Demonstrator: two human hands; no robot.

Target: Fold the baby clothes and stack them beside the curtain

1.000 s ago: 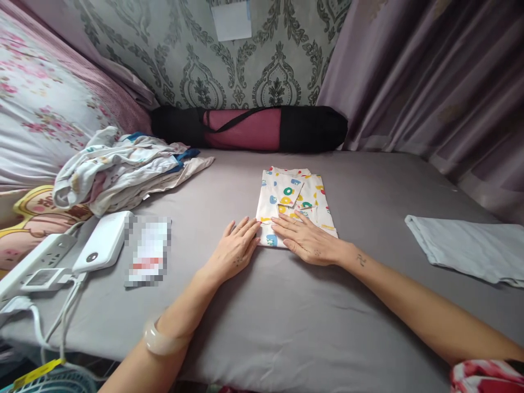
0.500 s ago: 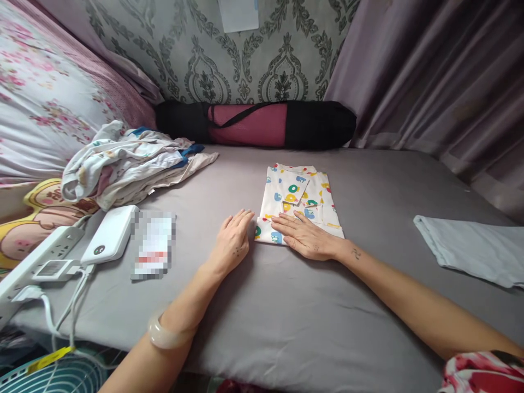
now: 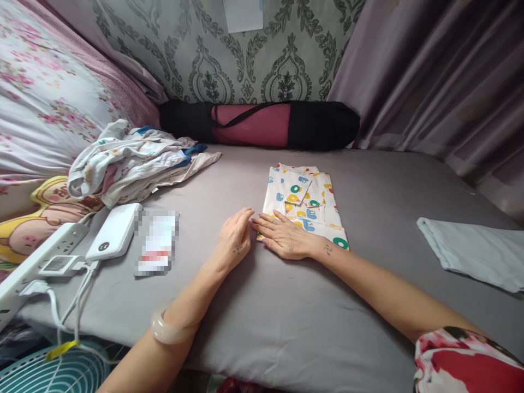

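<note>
Two forearms [image 3: 376, 286] reach forward over the sheet [image 3: 286, 316]. The right hand [image 3: 282, 236] lies flat, palm down, fingers slightly apart and pointing leftward. The left hand [image 3: 235, 237] is tipped toward its outer edge, fingers together. The shirt [image 3: 305, 191] is white with blue, yellow, green and red prints; sleeves folded inward, lower edge turned up. It lies on the sheet, its lower left part under the right hand. The left fingertips sit just beside its left edge; contact with the right fingertips cannot be clearly told.
</note>
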